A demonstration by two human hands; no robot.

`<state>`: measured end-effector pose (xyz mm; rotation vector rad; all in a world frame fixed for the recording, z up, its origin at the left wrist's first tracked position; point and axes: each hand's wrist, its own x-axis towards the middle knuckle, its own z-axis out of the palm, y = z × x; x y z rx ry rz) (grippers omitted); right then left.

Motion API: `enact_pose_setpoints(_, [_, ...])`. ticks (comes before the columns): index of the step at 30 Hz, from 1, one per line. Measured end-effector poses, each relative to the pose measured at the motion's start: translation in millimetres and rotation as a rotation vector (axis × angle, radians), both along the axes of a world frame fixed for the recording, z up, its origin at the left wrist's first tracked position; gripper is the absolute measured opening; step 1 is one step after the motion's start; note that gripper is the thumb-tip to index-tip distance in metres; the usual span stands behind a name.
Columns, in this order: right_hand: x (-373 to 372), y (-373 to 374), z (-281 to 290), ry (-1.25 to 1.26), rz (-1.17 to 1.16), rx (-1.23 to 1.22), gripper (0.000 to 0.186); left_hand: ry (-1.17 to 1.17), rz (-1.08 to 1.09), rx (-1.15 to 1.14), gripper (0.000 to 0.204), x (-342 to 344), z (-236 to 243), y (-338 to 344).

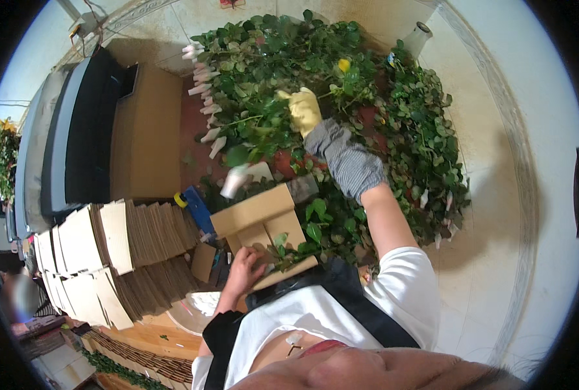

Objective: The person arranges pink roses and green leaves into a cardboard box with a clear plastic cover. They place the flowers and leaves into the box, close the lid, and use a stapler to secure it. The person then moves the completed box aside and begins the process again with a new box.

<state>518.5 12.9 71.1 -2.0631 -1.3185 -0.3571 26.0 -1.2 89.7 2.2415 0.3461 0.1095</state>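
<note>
My left hand (pixel 244 270), bare, has its fingers curled over the near left edge of an open cardboard box (pixel 254 218). Leafy stems lie inside this box. Farther out, my right hand (pixel 304 112), in a yellow glove with a striped grey sleeve cover, is closed around a leafy flower stem (pixel 263 135) above a large pile of greenery (pixel 250 52). Toward the box, a white-wrapped flower head (pixel 235 181) is smeared by motion and seems to belong to that stem. Just right of the glove, a yellow flower (pixel 344 65) stands out of the leaves.
Stacked flat cardboard (pixel 117 237) and a blue tape dispenser (pixel 198 209) are at the left, with a big carton (pixel 148 130) behind. White-wrapped flower heads (pixel 202 88) line the pile's left edge. More foliage (pixel 426 130) lies at the right, near a clear bottle (pixel 417 40).
</note>
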Motion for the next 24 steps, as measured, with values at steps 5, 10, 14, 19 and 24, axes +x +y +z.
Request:
enact_pose_setpoints(5, [-56,-26,120,0.786,-0.196,0.098,0.029,-0.057,0.012,0.038,0.029,-10,-4,0])
enact_pose_setpoints(10, [-79,-108,171,-0.315,0.098,-0.233,0.022,-0.08,0.037,0.023,0.029,-14,-6,-1])
enact_pose_setpoints(14, [-135,-179,187,0.215,0.261,-0.345,0.029,-0.104,0.036,0.001,0.028,-20,-16,-1])
enact_pose_setpoints(19, [-202,-263,119,0.662,0.073,-0.647,0.032,-0.034,-0.031,-0.2,0.029,-26,-23,-2])
enact_pose_setpoints(24, [-262,-289,57,0.376,0.019,-0.634,0.028,0.0,0.026,0.04,0.025,-28,-6,-1])
